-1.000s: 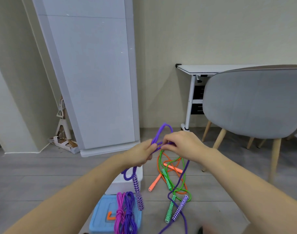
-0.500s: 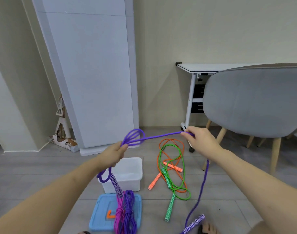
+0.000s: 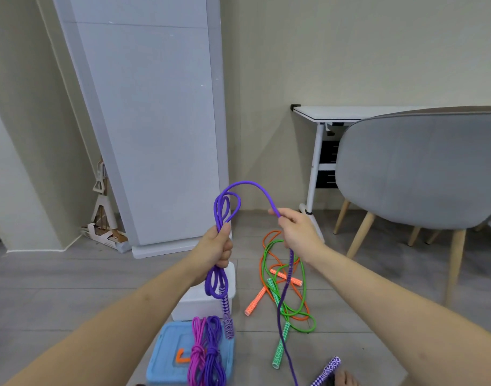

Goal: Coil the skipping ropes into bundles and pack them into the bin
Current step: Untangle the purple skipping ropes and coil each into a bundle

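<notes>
White bin (image 3: 199, 305) interior hidden; left hand (image 3: 215, 246) grip clamps purple rope (image 3: 226, 203) coils; right hand (image 3: 297, 229) pinches strand.

You have three loose skipping ropes: one purple (image 3: 250, 184), one green (image 3: 302, 277), one orange (image 3: 262, 284). Two coiled bundles (image 3: 206, 355) lie on one blue lid (image 3: 163, 358), beside one white bin (image 3: 202, 303).

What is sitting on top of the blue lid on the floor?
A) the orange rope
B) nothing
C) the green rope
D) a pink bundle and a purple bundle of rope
D: a pink bundle and a purple bundle lie side by side on the blue lid, while the green rope and the orange rope lie loose on the floor to its right.
</notes>
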A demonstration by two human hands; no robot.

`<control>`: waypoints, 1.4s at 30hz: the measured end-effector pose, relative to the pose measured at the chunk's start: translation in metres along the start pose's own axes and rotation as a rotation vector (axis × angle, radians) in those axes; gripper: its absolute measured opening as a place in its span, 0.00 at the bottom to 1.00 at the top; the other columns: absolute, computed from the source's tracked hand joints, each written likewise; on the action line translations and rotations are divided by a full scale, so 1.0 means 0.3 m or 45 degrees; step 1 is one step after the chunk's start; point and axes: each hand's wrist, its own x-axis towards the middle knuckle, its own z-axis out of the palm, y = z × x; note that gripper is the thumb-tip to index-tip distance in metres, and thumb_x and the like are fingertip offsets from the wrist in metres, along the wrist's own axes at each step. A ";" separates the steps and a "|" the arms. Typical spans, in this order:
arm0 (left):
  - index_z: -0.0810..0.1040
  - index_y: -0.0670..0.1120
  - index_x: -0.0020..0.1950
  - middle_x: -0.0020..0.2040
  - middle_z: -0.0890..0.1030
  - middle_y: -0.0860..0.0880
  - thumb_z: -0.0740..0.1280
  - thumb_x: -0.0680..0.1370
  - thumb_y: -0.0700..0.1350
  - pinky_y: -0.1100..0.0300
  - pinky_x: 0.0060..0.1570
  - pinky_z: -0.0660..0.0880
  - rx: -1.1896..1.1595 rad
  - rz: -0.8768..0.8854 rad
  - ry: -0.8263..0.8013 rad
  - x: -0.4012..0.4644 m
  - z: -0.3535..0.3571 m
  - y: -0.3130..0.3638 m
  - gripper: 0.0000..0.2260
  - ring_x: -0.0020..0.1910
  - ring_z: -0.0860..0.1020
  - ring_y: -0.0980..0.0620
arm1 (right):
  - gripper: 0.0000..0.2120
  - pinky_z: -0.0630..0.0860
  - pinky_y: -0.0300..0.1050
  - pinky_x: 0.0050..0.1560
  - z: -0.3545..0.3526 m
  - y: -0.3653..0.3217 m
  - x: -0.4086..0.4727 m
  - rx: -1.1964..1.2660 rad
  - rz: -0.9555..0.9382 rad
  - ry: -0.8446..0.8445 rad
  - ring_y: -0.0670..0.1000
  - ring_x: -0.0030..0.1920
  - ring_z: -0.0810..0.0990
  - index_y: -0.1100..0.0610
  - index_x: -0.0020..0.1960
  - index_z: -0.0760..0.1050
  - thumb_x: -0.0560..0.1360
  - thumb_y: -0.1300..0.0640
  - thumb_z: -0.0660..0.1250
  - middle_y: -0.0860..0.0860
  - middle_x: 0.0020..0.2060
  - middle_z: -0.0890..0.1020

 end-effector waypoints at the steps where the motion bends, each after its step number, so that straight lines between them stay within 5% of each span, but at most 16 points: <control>1: 0.62 0.48 0.45 0.33 0.61 0.51 0.57 0.85 0.53 0.65 0.24 0.58 -0.022 0.010 0.017 0.001 0.017 0.005 0.13 0.28 0.56 0.56 | 0.18 0.59 0.42 0.28 0.014 0.000 -0.009 0.002 -0.026 0.011 0.47 0.26 0.61 0.51 0.58 0.83 0.81 0.64 0.57 0.44 0.25 0.66; 4: 0.64 0.48 0.48 0.34 0.63 0.51 0.56 0.86 0.52 0.65 0.25 0.60 -0.075 0.045 0.044 0.004 0.053 0.019 0.10 0.28 0.58 0.56 | 0.13 0.66 0.41 0.31 0.051 -0.019 -0.039 0.067 -0.100 0.053 0.45 0.28 0.67 0.52 0.57 0.82 0.81 0.63 0.62 0.41 0.26 0.72; 7: 0.61 0.47 0.48 0.34 0.63 0.51 0.56 0.86 0.52 0.64 0.26 0.59 -0.105 0.088 0.037 0.010 0.076 0.023 0.11 0.28 0.57 0.56 | 0.06 0.76 0.47 0.38 0.084 -0.026 -0.047 0.189 -0.072 0.108 0.48 0.31 0.76 0.56 0.54 0.80 0.79 0.63 0.67 0.48 0.37 0.79; 12: 0.62 0.46 0.50 0.34 0.63 0.50 0.56 0.86 0.50 0.63 0.26 0.60 -0.104 0.144 0.016 0.006 0.101 0.036 0.10 0.27 0.58 0.56 | 0.02 0.73 0.39 0.32 0.125 -0.018 -0.050 0.318 -0.025 0.107 0.49 0.30 0.78 0.58 0.49 0.82 0.76 0.63 0.72 0.54 0.40 0.84; 19: 0.72 0.42 0.51 0.33 0.65 0.50 0.55 0.87 0.48 0.60 0.30 0.61 -0.156 0.221 -0.038 0.002 0.133 0.058 0.13 0.29 0.58 0.54 | 0.07 0.72 0.35 0.29 0.168 -0.027 -0.079 0.436 -0.032 -0.060 0.45 0.30 0.75 0.61 0.53 0.85 0.77 0.67 0.70 0.50 0.31 0.81; 25: 0.70 0.43 0.46 0.31 0.67 0.50 0.54 0.87 0.48 0.60 0.30 0.62 -0.151 0.213 0.022 0.009 0.135 0.065 0.13 0.28 0.60 0.54 | 0.08 0.70 0.39 0.31 0.150 -0.037 -0.073 0.345 -0.071 -0.163 0.47 0.31 0.75 0.60 0.52 0.84 0.78 0.68 0.69 0.49 0.28 0.80; 35: 0.69 0.47 0.49 0.38 0.76 0.48 0.53 0.87 0.51 0.51 0.43 0.77 -0.582 0.130 0.292 0.066 0.021 0.174 0.12 0.39 0.78 0.50 | 0.07 0.59 0.38 0.26 0.070 -0.033 -0.102 0.197 0.110 -0.423 0.47 0.24 0.67 0.62 0.56 0.79 0.79 0.66 0.67 0.52 0.34 0.80; 40: 0.67 0.48 0.48 0.33 0.71 0.49 0.53 0.86 0.54 0.49 0.50 0.80 -0.780 0.198 0.384 0.085 -0.078 0.238 0.13 0.31 0.73 0.51 | 0.11 0.56 0.38 0.25 0.010 0.009 -0.104 0.023 0.143 -0.625 0.49 0.25 0.61 0.59 0.50 0.80 0.76 0.69 0.61 0.50 0.28 0.73; 42: 0.66 0.49 0.46 0.32 0.67 0.51 0.53 0.86 0.54 0.56 0.39 0.79 -0.802 0.243 0.405 0.087 -0.112 0.259 0.13 0.27 0.67 0.53 | 0.12 0.58 0.38 0.26 -0.015 0.027 -0.107 -0.091 0.140 -0.647 0.50 0.25 0.62 0.59 0.45 0.78 0.75 0.70 0.58 0.50 0.26 0.70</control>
